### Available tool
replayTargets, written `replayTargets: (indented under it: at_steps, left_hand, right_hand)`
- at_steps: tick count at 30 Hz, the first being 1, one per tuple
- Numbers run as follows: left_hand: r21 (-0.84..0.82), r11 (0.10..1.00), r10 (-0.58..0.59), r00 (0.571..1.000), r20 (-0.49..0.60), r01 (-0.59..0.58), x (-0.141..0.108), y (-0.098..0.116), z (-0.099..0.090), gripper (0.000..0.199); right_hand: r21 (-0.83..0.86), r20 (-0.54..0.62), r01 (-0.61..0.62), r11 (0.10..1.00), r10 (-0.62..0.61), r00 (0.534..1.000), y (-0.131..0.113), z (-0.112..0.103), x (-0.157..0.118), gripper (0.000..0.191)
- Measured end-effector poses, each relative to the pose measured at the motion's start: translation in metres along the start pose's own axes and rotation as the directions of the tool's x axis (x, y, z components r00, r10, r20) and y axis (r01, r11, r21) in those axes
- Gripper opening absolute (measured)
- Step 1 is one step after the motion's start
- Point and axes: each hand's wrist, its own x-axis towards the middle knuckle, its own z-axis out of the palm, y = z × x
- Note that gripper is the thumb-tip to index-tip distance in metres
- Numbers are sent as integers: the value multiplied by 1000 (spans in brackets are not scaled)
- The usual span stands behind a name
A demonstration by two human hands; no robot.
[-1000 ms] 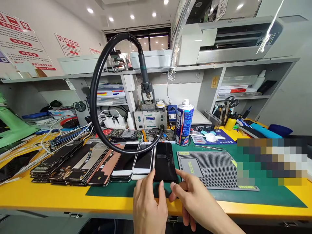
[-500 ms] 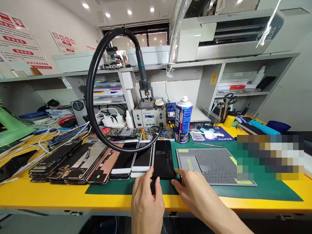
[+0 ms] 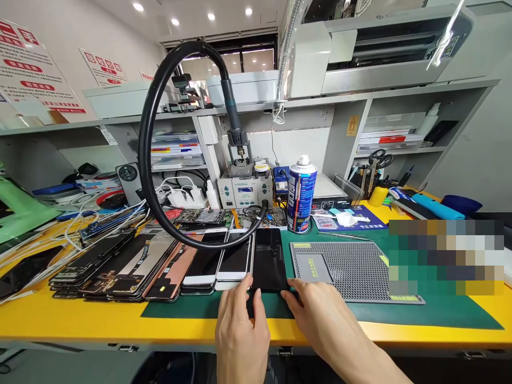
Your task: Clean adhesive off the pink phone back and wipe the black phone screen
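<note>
A glossy black phone screen (image 3: 269,260) lies on the green mat (image 3: 188,309), its face up. My left hand (image 3: 242,325) holds its lower left corner, with the index fingertip at the left edge and the thumb by the bottom edge. On the opposite side, my right hand (image 3: 318,306) has its index finger and thumb at the lower right corner. Directly left of the black screen is a white-framed phone screen (image 3: 233,261) on top of a stack. Another white-framed screen (image 3: 203,261) lies beyond it, also stacked.
Stacks of dark phone screens (image 3: 132,266) fill the left side. A perforated grey pad (image 3: 352,272) lies right of my hands. Behind stand a blue spray can (image 3: 301,197) and a hot-air station (image 3: 245,192); its black hose (image 3: 146,149) arches over the screens.
My hands stay at the black phone screen's lower corners. The view has shifted very slightly; nothing else has visibly moved.
</note>
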Motion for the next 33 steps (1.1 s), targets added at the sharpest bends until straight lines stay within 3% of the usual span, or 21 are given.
replayTargets:
  at_steps: [17,33]
  left_hand:
    - [-11,1000,0,999,40,0,-1,3,-6,28]
    - [3,1000,7,999,40,-7,-2,4,-5,25]
  right_hand:
    - [85,18,-47,995,46,999,11,-6,-6,23]
    - [104,-9,-51,993,52,999,10,3,-4,29]
